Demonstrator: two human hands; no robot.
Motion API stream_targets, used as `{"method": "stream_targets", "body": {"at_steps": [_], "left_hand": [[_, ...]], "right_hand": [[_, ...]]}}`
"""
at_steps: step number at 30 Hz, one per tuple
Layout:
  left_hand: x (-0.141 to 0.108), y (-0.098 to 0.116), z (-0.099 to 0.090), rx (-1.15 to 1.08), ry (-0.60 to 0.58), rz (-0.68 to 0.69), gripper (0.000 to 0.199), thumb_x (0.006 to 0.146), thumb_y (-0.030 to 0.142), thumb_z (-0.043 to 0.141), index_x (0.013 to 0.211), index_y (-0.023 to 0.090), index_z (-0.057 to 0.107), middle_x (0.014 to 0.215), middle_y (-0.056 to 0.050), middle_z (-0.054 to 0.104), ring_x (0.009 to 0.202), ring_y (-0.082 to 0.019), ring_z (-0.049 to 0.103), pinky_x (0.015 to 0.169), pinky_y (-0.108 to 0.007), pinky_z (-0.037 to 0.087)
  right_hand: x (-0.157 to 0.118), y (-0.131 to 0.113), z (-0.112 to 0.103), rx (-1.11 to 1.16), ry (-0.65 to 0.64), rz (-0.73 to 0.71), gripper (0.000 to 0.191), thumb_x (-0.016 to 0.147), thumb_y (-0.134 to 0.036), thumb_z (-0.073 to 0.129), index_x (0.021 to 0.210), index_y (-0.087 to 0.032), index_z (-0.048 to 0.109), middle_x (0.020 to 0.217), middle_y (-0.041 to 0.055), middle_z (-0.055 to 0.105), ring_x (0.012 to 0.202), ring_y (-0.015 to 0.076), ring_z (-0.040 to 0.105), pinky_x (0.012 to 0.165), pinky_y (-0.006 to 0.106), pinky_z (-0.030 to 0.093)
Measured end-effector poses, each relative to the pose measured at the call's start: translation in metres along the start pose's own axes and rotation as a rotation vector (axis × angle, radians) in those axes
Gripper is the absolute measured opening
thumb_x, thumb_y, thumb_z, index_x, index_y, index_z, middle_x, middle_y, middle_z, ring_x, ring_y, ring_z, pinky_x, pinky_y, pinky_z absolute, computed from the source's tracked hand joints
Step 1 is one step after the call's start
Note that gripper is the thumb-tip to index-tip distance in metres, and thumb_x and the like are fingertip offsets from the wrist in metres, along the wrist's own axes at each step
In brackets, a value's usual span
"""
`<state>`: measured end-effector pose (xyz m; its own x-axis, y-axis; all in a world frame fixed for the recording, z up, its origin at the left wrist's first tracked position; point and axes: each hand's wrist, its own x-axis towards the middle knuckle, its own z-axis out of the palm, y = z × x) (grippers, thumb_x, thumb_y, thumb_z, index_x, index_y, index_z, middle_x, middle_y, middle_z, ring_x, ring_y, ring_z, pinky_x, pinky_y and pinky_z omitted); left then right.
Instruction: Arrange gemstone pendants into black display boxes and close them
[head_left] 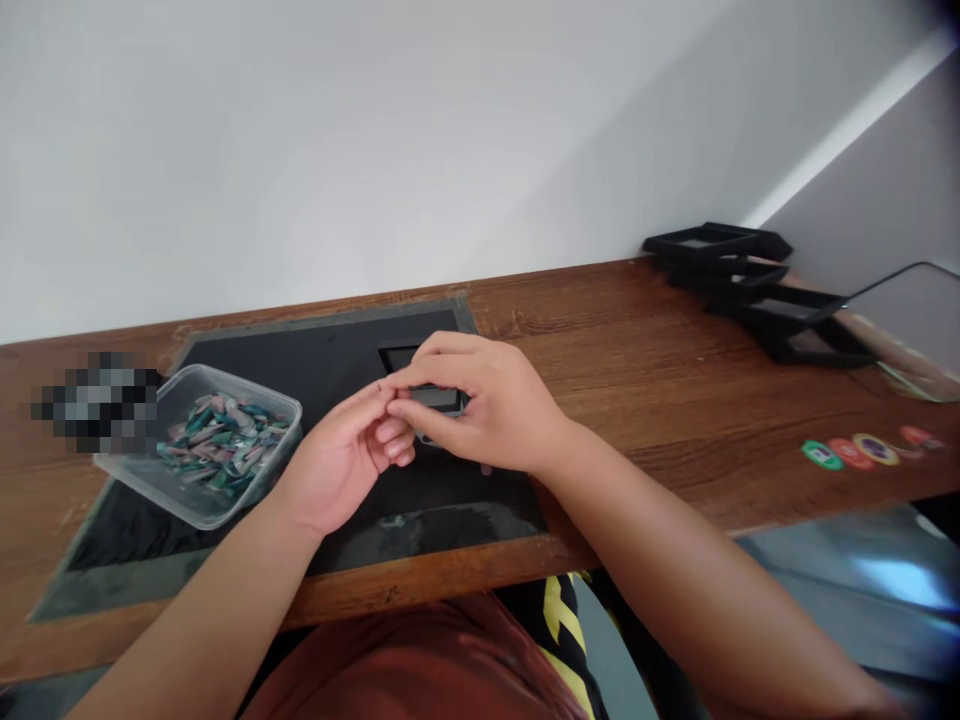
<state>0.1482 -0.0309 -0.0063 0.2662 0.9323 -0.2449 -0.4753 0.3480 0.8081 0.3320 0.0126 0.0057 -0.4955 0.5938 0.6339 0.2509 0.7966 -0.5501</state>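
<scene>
Above the dark mat, my left hand [345, 455] and my right hand [495, 405] meet at the fingertips. The right thumb and fingers close in a pinch against the left fingertips. The left hand's other fingers curl toward its palm. Whatever may be between the fingertips is too small or hidden to make out. Below and behind the hands lies a black rectangular frame [387, 357], largely covered by them. A clear plastic container [292, 420] to the left of my left hand holds many small teal and pinkish pieces [225, 440].
The black mat [315, 340] lies on a wooden table [585, 310]. Several black frames or trays [787, 305] are stacked loosely at the right against the wall. Several round coloured stickers [823, 454] lie near the right front edge. A pixelated patch covers something beside the container.
</scene>
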Motion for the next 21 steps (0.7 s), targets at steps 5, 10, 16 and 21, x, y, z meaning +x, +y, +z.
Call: {"method": "stream_targets", "body": {"at_steps": [5,10,16,21], "left_hand": [[-0.010,0.004,-0.010,0.395,0.133,0.271,0.023,0.095,0.040,0.069,0.085,0.020,0.067,0.063,0.005,0.044,0.059,-0.010,0.041,0.056,-0.021,0.037],[-0.052,-0.006,-0.021,1.283,0.155,0.502,0.010,0.098,0.033,0.066,0.097,0.025,0.071,0.077,0.002,0.060,0.070,-0.013,0.053,0.065,-0.027,0.041],[-0.084,-0.031,-0.037,1.689,0.031,0.530,0.022,0.097,0.036,0.069,0.116,0.026,0.074,0.109,-0.004,0.071,0.098,-0.023,0.065,0.087,-0.039,0.050],[-0.085,-0.038,-0.041,1.692,0.051,0.623,0.010,0.098,0.030,0.068,0.097,0.023,0.075,0.100,-0.004,0.070,0.093,-0.021,0.063,0.084,-0.037,0.049]], "right_hand": [[0.001,0.005,-0.004,-0.119,-0.030,0.094,0.025,0.097,-0.037,0.066,0.105,-0.017,0.077,0.095,0.0052,0.075,0.083,0.0150,0.065,0.074,0.028,0.046],[0.001,0.006,-0.006,-0.124,-0.035,0.102,0.028,0.098,-0.040,0.063,0.104,-0.017,0.077,0.091,0.0045,0.073,0.081,0.0150,0.062,0.075,0.029,0.044],[0.001,0.004,-0.007,-0.137,-0.083,0.105,0.027,0.099,-0.038,0.059,0.105,-0.017,0.075,0.090,0.0051,0.071,0.083,0.0166,0.060,0.075,0.030,0.041],[0.001,0.005,-0.005,-0.132,-0.110,0.092,0.028,0.099,-0.039,0.059,0.105,-0.016,0.074,0.090,0.0051,0.070,0.084,0.0171,0.059,0.076,0.031,0.040]]}}
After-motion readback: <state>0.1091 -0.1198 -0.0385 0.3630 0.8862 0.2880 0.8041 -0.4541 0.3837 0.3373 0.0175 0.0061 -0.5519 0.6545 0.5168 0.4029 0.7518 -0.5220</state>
